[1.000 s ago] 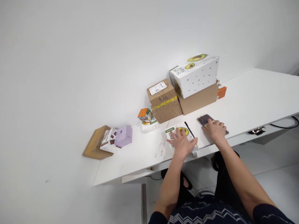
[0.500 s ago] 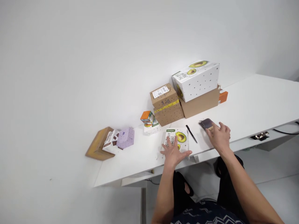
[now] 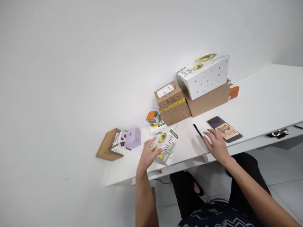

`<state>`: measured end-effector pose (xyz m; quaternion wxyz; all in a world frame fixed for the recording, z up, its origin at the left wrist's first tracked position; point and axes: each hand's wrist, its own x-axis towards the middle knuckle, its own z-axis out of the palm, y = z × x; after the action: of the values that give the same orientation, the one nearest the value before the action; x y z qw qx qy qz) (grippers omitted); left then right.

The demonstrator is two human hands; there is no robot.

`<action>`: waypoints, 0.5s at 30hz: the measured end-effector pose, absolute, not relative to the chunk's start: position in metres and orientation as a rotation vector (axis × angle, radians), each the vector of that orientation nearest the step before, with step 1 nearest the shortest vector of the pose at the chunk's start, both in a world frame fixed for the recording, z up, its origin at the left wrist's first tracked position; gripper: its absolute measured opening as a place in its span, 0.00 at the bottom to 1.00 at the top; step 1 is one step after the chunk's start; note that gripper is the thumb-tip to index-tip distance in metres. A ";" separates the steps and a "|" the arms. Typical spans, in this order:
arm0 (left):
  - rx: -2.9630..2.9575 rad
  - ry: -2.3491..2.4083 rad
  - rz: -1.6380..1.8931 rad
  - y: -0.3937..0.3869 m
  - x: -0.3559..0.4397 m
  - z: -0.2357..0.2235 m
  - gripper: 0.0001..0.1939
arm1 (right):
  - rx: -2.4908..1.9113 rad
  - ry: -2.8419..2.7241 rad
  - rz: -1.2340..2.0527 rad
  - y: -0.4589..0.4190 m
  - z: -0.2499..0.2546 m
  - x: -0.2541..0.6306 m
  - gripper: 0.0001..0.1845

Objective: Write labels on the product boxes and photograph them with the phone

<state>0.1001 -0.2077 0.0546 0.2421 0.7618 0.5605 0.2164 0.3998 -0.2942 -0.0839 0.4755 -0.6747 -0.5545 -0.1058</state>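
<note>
My left hand [image 3: 148, 155] grips a small white carton with avocado pictures [image 3: 168, 145] by its left side, thumb on the printed face. The carton is tilted and slightly blurred over the front of the table. Right of it, my right hand [image 3: 217, 145] hovers with fingers apart, holding nothing. Close to those fingertips lies a black pen [image 3: 197, 129]. A smartphone [image 3: 226, 129] with a picture on its back rests just beyond that hand, to its right.
Along the wall stand brown cardboard boxes [image 3: 176, 112], with a big white avocado box [image 3: 205, 80] on one of them. Small cartons sit beside them, one orange-topped [image 3: 152, 116]. Left are a purple box [image 3: 133, 138], a white box [image 3: 118, 143] and a yellowish-brown box [image 3: 106, 146].
My left hand has taken hold of the avocado carton, turned it and shifted it left. My right hand has come off the smartphone and moved beside the pen. The view has shifted slightly.
</note>
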 end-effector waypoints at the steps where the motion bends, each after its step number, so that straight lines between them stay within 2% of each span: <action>1: 2.116 1.574 0.623 -0.201 0.090 0.066 0.30 | -1.644 -1.350 -0.256 -0.296 -0.085 0.401 0.13; 5: 2.172 1.886 0.687 -0.169 0.075 0.112 0.29 | -1.640 -1.333 -0.215 -0.304 -0.087 0.405 0.12; 9: 2.116 2.138 0.707 -0.120 0.099 0.145 0.32 | -1.622 -1.319 -0.188 -0.311 -0.087 0.407 0.12; 12: 2.034 2.239 0.701 -0.078 0.134 0.147 0.34 | -1.632 -1.320 -0.179 -0.317 -0.089 0.409 0.12; 15: 1.977 2.241 0.664 -0.045 0.172 0.130 0.36 | -1.660 -1.319 -0.183 -0.323 -0.092 0.412 0.12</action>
<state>0.1717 -0.0453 0.1304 0.0400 0.6453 0.7314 0.2167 0.4125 -0.3231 -0.0917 0.4853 -0.6821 -0.5418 -0.0753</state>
